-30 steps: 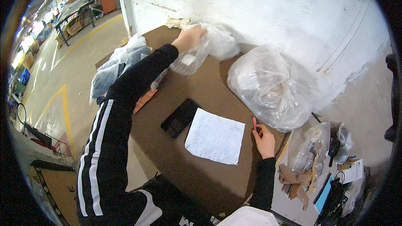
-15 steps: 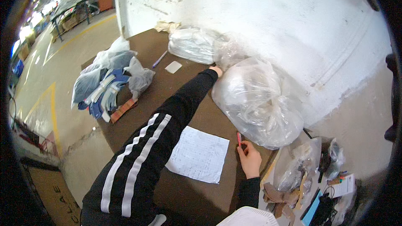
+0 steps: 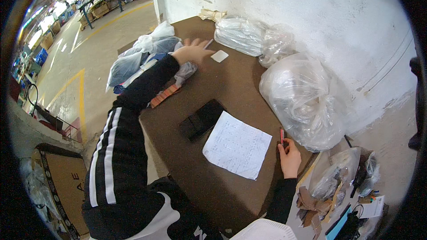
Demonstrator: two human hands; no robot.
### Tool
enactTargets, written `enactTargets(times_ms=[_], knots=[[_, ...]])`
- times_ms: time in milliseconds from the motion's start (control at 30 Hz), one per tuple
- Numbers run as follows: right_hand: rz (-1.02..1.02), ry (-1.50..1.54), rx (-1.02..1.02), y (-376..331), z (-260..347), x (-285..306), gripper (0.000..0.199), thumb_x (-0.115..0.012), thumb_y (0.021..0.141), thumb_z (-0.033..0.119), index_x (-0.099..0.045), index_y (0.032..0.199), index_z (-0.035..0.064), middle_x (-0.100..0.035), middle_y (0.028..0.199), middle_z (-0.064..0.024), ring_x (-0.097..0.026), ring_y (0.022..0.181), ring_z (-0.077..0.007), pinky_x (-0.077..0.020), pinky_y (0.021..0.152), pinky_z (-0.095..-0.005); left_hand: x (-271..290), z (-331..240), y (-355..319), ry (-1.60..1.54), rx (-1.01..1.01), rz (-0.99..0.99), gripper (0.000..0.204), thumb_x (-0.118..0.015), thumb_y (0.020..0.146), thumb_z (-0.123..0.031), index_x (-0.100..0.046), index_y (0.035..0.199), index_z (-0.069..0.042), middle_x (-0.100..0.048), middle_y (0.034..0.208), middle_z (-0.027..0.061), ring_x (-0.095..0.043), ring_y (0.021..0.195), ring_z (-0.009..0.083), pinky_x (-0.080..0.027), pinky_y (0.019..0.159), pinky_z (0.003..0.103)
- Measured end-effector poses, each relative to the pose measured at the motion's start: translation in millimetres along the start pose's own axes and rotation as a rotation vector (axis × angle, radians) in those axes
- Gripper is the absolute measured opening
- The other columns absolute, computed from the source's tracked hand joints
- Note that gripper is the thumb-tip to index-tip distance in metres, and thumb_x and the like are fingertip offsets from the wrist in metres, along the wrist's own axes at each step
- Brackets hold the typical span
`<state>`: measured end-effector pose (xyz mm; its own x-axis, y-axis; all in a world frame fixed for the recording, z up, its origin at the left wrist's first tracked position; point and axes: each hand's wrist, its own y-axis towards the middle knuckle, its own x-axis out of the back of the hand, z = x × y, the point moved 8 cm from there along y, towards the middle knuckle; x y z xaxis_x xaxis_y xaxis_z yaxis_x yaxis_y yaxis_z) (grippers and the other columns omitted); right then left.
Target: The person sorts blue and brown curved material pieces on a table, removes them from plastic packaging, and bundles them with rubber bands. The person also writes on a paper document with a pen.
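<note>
My left hand (image 3: 193, 53) reaches over the far left of the brown table (image 3: 240, 89), fingers spread and slightly smeared by motion. Close by its fingers lie a pen (image 3: 208, 44) and a small white card (image 3: 219, 56); contact with the pen cannot be made out. Clear bags with bluish fabric pieces (image 3: 129, 69) sit partly behind my left forearm. Over at the table's right side, my right hand (image 3: 290, 158) is closed around a slim red tool (image 3: 282, 136), its kind unclear. A handwritten white sheet (image 3: 238, 146) lies between my arms, beside a flat black rectangular object (image 3: 202, 119).
A big clear plastic bag (image 3: 307, 98) fills the table's right edge against the white wall (image 3: 284, 0). Smaller clear bags (image 3: 240, 33) stand at the back. An orange-brown strip (image 3: 165, 96) lies at left. Bags and scraps (image 3: 333, 182) crowd the lower right.
My left hand has moved from the bags at the back to the pen's side at far left, uncovering the black object. The view has shifted; my right hand keeps its hold on the red tool.
</note>
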<state>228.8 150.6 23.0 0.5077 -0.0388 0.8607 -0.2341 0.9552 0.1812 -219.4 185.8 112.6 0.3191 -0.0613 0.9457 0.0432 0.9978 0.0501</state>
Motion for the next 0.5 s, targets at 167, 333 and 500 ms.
enactTargets(times_ms=[167, 333, 500], knots=[[-0.008, 0.08, 0.081, 1.2, 12.6, -8.1, 0.027, -0.069, 0.084, 0.02, -0.064, 0.108, 0.008, -0.053, 0.063, -0.0077, -0.051, 0.056, -0.0224, -0.0413, 0.055, -0.0371, -64.8, 83.8, -41.9, -0.503, 0.052, 0.049, 0.028, -0.071, 0.075, -0.018, -0.07, 0.1, -0.006, -0.068, 0.099, 0.0184, -0.065, 0.098, 0.0258, -0.051, 0.084, 0.039], [0.041, 0.12, 0.096, -2.4, 2.6, -17.8, 0.028, -0.068, 0.084, 0.017, -0.063, 0.109, 0.0067, -0.058, 0.073, -0.0108, -0.056, 0.064, -0.0269, -0.0445, 0.061, -0.0396, 44.7, 131.7, -51.6, -0.603, 0.049, -0.462, 0.017, -0.058, 0.077, -0.003, -0.07, 0.09, -0.004, -0.069, 0.089, 0.0124, -0.067, 0.081, 0.0265, -0.052, 0.076, 0.036], [0.012, 0.082, 0.093, -8.9, -1.0, -4.2, 0.03, -0.068, 0.083, 0.018, -0.063, 0.109, 0.0056, -0.06, 0.078, -0.0115, -0.056, 0.066, -0.0265, -0.0455, 0.062, -0.0383, 62.0, 93.1, -43.4, -0.368, -0.095, -0.592, 0.023, -0.054, 0.082, -0.001, -0.068, 0.1, -0.006, -0.059, 0.098, 0.0135, -0.059, 0.091, 0.0284, -0.049, 0.082, 0.036]])
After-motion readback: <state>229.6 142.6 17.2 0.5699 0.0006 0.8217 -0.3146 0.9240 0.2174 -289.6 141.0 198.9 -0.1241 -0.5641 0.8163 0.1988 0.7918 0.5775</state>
